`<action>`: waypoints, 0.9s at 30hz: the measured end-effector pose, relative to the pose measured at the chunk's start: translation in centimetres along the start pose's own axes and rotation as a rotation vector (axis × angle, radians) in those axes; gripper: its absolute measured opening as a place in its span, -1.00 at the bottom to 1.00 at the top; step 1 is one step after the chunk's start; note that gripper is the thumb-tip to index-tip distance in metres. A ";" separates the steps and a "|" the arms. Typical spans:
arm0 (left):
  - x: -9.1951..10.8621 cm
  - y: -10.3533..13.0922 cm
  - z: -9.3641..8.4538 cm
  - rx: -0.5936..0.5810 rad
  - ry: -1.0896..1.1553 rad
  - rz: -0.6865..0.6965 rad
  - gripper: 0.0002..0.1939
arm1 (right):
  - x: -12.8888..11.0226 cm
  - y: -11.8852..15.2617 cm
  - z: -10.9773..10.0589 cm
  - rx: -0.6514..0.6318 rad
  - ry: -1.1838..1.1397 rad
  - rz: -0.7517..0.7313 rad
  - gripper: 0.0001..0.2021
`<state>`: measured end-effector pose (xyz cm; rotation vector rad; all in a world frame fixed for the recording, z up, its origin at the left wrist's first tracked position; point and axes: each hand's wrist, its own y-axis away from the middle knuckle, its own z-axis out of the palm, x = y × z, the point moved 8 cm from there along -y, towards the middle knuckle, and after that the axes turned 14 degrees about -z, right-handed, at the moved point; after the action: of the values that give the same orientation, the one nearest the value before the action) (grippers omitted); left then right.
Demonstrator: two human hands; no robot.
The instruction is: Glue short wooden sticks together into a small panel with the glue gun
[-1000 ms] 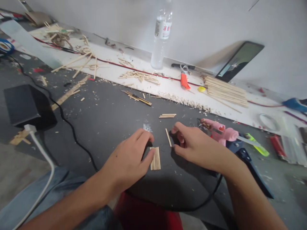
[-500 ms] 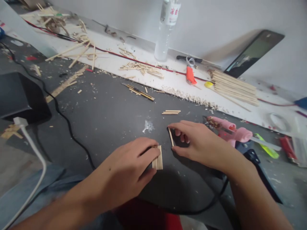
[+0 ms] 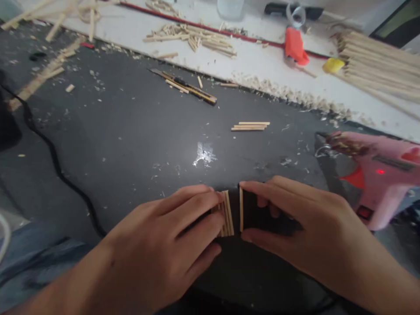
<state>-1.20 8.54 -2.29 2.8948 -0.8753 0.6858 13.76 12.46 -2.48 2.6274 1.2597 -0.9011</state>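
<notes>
A small panel of short wooden sticks laid side by side (image 3: 229, 214) lies at the lower middle. My left hand (image 3: 177, 236) rests on its left part, fingertips pressed on the sticks and covering some of them. Just right of the panel, my right hand (image 3: 292, 218) pinches a single short stick (image 3: 241, 209) by its two ends, between thumb and a finger. A narrow gap separates this stick from the panel. Farther up the dark table, several loose short sticks (image 3: 250, 127) lie together.
A pink glue gun (image 3: 380, 162) with a red light lies at the right. A craft knife (image 3: 188, 87) is behind the hands. Cut sticks (image 3: 197, 38), an orange object (image 3: 295, 46) and long sticks (image 3: 383, 65) lie on the white strip. A black cable (image 3: 59, 166) runs along the left.
The view has moved closer and down onto the table. My right hand has brought its stick nearer to the panel, and the stick now stands more parallel to the panel's edge.
</notes>
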 end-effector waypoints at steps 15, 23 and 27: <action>-0.5 0.1 0.7 -0.046 0.085 -0.090 -0.73 | 0.0 0.6 0.7 0.029 0.052 0.024 -0.76; -0.7 0.3 0.7 -0.041 0.116 -0.148 -0.78 | 0.2 0.7 0.9 0.019 0.051 0.005 -0.68; -1.0 0.2 0.8 -0.053 0.130 -0.164 -0.76 | 0.3 0.8 1.0 0.010 0.036 0.018 -0.66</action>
<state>-1.71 8.73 -3.42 2.7974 -0.6245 0.8104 14.07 11.80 -3.56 2.6702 1.2410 -0.8628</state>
